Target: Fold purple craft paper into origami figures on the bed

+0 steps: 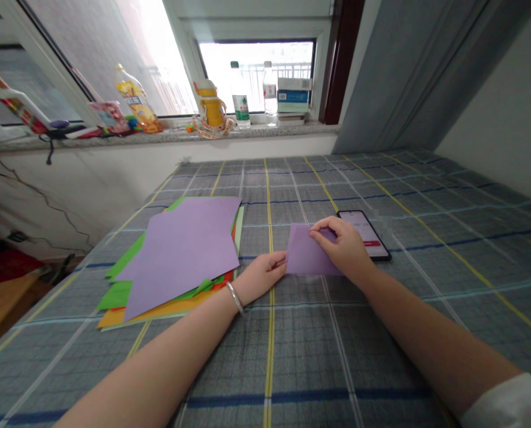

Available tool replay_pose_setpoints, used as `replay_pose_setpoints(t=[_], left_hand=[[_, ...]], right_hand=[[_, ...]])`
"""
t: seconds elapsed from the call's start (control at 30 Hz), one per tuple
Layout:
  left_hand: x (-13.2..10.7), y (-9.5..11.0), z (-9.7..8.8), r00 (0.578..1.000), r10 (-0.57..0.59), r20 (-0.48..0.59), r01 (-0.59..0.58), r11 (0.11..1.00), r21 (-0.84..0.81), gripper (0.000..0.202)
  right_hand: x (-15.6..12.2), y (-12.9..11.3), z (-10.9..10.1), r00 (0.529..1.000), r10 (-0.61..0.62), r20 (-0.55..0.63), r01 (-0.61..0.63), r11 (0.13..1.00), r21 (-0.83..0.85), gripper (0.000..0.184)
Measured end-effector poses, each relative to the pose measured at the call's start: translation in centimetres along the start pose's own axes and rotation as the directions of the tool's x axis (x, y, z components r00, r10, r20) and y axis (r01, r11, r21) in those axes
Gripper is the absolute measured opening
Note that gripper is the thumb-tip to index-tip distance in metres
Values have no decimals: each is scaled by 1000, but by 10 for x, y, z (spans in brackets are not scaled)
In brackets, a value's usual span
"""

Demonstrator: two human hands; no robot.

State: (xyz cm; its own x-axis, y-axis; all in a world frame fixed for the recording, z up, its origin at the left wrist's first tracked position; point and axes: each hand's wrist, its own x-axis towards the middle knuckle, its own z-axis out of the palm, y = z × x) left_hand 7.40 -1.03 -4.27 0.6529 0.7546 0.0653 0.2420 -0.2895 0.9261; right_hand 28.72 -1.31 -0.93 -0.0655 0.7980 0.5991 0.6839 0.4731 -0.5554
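Observation:
A small folded purple paper (304, 254) lies on the grey plaid cloth (319, 333). My left hand (264, 276) rests at its left edge, fingers curled and pinching that edge; a silver bangle circles the wrist. My right hand (344, 245) lies on the paper's right part, fingers bent and pressing down near the top edge. A phone (367, 233) with a lit screen lies just right of my right hand.
A stack of coloured sheets (180, 255), purple on top with green, orange and red below, lies left of my hands. The windowsill (167, 135) holds bottles, a box and small clutter. A grey curtain (408, 77) hangs at the right.

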Motion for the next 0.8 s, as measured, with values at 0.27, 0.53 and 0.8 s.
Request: replay_pose_setpoints(t=[0.27, 0.53, 0.8], left_hand=[[-4, 7, -2, 999, -7, -47, 7, 1000, 1, 33], [-8, 25, 13, 925, 48, -377, 34, 977, 209, 32], [-13, 34, 22, 917, 42, -397, 38, 981, 191, 34]], right_hand=[[-3, -5, -4, 999, 2, -45, -3, 1000, -24, 4], [-11, -21, 1, 992, -122, 13, 123, 991, -61, 8], [-11, -27, 0, 994, -112, 11, 113, 993, -37, 6]])
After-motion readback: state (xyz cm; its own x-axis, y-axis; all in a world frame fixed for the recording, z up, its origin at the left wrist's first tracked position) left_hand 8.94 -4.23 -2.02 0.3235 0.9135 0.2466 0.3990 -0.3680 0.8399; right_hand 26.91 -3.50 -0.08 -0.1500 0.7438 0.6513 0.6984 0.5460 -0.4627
